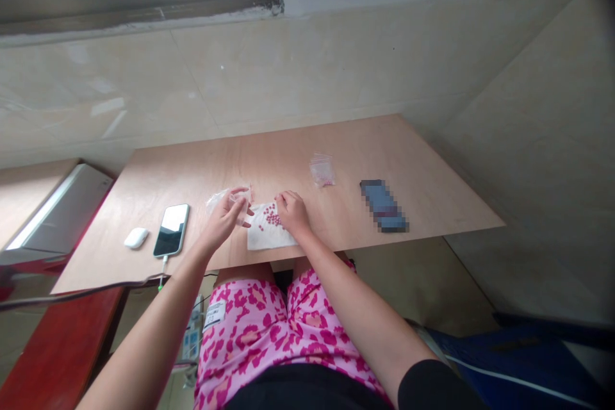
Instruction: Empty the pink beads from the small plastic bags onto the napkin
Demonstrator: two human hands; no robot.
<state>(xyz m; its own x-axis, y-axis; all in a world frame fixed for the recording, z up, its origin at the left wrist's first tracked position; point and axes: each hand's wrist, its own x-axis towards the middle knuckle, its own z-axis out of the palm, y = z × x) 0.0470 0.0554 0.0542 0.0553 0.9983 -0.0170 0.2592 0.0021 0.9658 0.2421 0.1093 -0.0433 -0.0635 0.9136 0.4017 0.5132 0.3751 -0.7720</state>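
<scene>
My left hand (230, 210) is closed on a small clear plastic bag (244, 196), held over the left edge of a white cloth (262, 240). Several small dark-pink beads (272, 216) lie scattered on this cloth. At the cloth's right side, my right hand (292, 210) has its fingers curled together above the beads. Whatever those fingers pinch, if anything, is too small to see. More clear plastic (216, 198) lies on the table just behind my left hand. Farther back rests a small zip bag (322, 171) with some pink beads at its bottom.
The wooden tabletop (269, 154) reaches to the tiled wall. A phone (172, 230) with a charging cable and a white earbud case (136, 238) lie at left. On the right is a dark, pixelated phone-like object (384, 206). A red stool or bench (62, 346) stands lower left.
</scene>
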